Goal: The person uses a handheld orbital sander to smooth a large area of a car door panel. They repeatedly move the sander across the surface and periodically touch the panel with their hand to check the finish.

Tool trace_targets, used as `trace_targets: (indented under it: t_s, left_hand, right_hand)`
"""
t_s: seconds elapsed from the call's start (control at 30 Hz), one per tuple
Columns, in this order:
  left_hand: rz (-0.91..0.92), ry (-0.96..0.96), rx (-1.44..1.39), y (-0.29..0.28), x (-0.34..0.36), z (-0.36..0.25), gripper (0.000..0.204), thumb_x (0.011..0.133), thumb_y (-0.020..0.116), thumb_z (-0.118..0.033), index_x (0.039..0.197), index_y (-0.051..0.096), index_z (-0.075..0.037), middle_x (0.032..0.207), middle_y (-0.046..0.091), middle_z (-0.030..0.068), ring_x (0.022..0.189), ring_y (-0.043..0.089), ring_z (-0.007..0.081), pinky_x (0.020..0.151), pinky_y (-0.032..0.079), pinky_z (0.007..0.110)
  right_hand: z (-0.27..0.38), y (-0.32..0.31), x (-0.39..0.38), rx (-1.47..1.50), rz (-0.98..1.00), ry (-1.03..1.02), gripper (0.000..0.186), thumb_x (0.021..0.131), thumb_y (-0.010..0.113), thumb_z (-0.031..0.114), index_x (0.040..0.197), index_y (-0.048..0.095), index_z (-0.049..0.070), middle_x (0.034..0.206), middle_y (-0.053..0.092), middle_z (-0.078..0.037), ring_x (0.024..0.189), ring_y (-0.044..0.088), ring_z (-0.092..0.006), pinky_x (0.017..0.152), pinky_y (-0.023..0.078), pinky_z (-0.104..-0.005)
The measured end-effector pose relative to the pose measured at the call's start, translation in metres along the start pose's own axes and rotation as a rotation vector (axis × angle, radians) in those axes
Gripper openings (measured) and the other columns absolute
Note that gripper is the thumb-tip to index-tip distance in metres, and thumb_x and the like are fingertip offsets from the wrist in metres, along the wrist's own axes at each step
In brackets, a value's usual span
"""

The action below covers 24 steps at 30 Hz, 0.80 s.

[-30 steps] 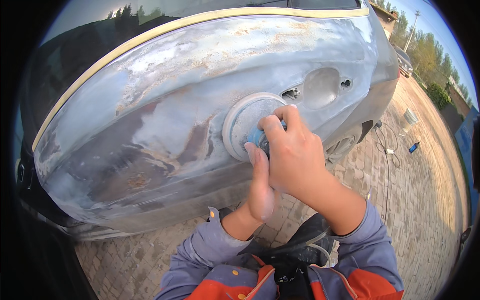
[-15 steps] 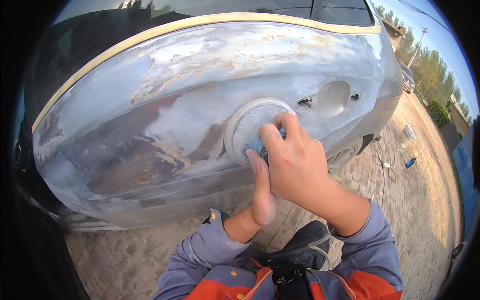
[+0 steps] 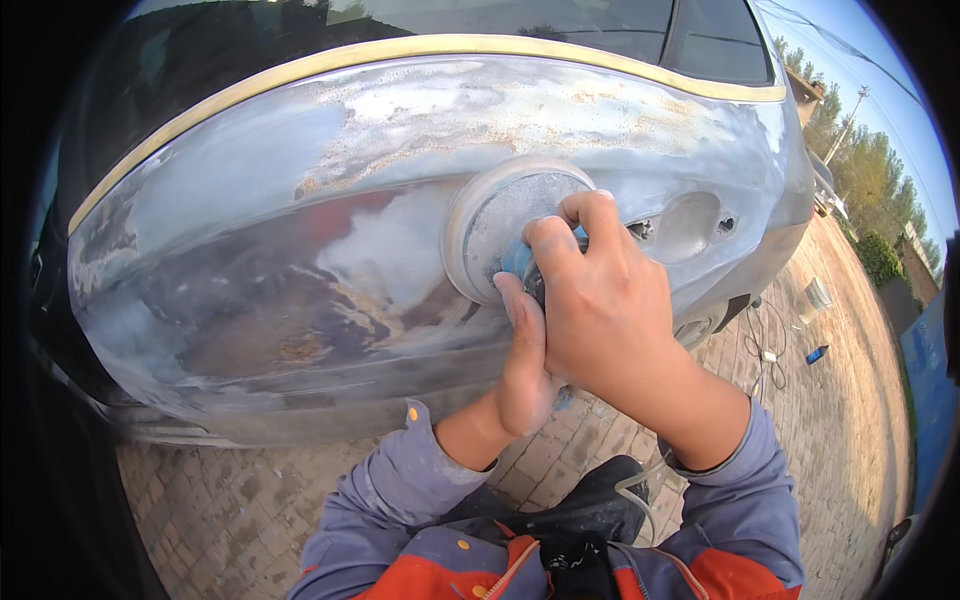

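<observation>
A round disc sander (image 3: 505, 225) with a dusty pale pad and a bit of blue on its body is held tilted against the car door (image 3: 230, 240). My right hand (image 3: 605, 295) wraps over the sander's body from above, fingers curled. Lower down, my left hand (image 3: 525, 370) grips the sander from beneath, its thumb raised beside the body and its other fingers hidden. The door's surface is patchy, with grey and white filler, brownish bare areas and rusty spots. Right of the sander is the round handle recess (image 3: 690, 227), with a hole at each side.
Yellow masking tape (image 3: 420, 44) runs under the windows. A pale hose (image 3: 630, 490) hangs by my right sleeve. On the brick paving (image 3: 240, 510) lie a cord (image 3: 765, 352), a blue bottle (image 3: 817, 354) and a whitish container (image 3: 817, 296). A parked vehicle stands farther off.
Both hands have shifted the sander slightly up along the door, nearer the handle recess's height. My view has moved a little, and the grip stays the same.
</observation>
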State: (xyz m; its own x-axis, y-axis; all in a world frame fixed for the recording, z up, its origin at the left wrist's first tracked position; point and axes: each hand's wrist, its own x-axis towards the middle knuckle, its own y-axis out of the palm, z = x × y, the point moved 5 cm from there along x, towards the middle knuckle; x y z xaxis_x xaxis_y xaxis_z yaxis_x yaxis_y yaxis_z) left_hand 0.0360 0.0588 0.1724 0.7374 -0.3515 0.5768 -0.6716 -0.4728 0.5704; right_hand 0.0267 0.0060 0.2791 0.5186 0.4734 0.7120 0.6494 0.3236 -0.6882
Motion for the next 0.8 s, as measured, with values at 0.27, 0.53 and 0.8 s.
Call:
trace_targets:
  t_s: [0.27, 0.53, 0.8]
  left_hand:
    - [0.001, 0.02, 0.001, -0.009, -0.024, -0.013, 0.085, 0.112, 0.009, -0.074, 0.174, 0.022, -0.017, 0.173, 0.038, 0.005, 0.159, 0.039, 0.0226, 0.129, 0.036, 0.044]
    - [-0.136, 0.031, 0.008, -0.015, -0.038, -0.017, 0.091, 0.11, 0.008, -0.077, 0.173, 0.025, -0.014, 0.171, 0.04, 0.0079, 0.157, 0.042, 0.0263, 0.128, 0.037, 0.046]
    - [-0.234, 0.055, -0.006, -0.014, -0.043, -0.025, 0.095, 0.109, 0.01, -0.08, 0.172, 0.027, -0.012, 0.171, 0.041, 0.0102, 0.156, 0.043, 0.0276, 0.128, 0.037, 0.048]
  right_hand:
    - [0.028, 0.001, 0.01, 0.009, 0.013, -0.106, 0.036, 0.083, 0.085, 0.023, 0.107, 0.064, 0.005, 0.113, 0.057, -0.016, 0.085, 0.07, -0.0326, 0.055, 0.057, -0.0426]
    - [0.046, 0.01, 0.014, 0.005, 0.113, -0.112, 0.034, 0.085, 0.083, 0.024, 0.105, 0.062, 0.007, 0.114, 0.057, -0.016, 0.087, 0.069, -0.0331, 0.054, 0.057, -0.043]
    - [0.057, 0.012, 0.016, 0.019, 0.133, -0.147, 0.035, 0.083, 0.083, 0.024, 0.104, 0.061, 0.007, 0.113, 0.058, -0.016, 0.088, 0.069, -0.0323, 0.054, 0.059, -0.0419]
